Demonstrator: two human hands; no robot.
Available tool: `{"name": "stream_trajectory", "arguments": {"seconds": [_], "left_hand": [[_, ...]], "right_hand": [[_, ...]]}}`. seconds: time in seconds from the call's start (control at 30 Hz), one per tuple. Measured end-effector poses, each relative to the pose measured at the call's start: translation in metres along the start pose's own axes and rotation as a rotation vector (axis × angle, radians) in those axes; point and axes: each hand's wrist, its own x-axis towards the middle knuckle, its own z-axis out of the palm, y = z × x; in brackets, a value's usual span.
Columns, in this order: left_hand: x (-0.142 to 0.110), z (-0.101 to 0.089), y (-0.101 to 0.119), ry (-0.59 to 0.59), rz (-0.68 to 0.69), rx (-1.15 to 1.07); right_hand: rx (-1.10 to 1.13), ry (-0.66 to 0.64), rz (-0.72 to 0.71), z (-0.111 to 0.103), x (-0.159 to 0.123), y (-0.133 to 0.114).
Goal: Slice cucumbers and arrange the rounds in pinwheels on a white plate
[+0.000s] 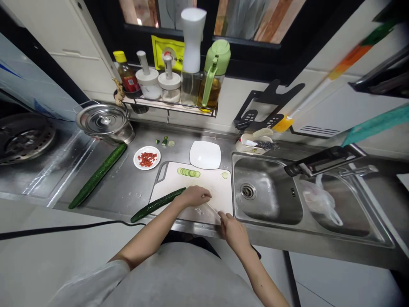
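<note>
Left hand (195, 196) is curled over the cucumber (159, 204)'s right end on the cutting board (211, 181), probably steadying it. Right hand (234, 231)'s clamped round a knife (214, 209); slices (188, 172) sit far side, likely outta the way.

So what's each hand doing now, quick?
Left hand: curled over the nearer cucumber; whether it grips can't be told.
Right hand: closed, holding the knife.
</note>
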Motion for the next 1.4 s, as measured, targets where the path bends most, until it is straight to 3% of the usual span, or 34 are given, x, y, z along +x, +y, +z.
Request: {"name": "stream_trajectory", "arguments": {"seconds": [0.3,0.53,0.77,0.9,1.03,1.1,1.4], "left_hand": [[0.054,0.009,0.004,-0.571,-0.134,0.014],[0.093,0.017,0.016,-0.533,-0.163,-0.031],[0.114,0.019,0.017,-0.706,-0.174,-0.239],[0.124,0.018,0.022,-0.549,-0.105,-0.093],[0.139,0.021,0.031,-0.098,-0.006,0.087],[0.148,0.025,0.034,0.048,0.011,0.144],[0.171,0.035,0.022,0.159,-0.003,0.25]], "right_hand": [[0.009,0.043,-0.003,0.01,-0.027,0.019],[0.085,0.053,0.131,0.01,-0.036,0.033],[0.11,0.046,0.179,0.0,-0.029,0.047],[0.118,0.058,0.171,0.001,-0.027,0.05],[0.142,0.064,0.173,0.005,-0.029,0.053],[0.164,0.068,0.171,0.007,-0.029,0.056],[0.227,0.046,0.206,0.006,-0.033,0.058]]}}
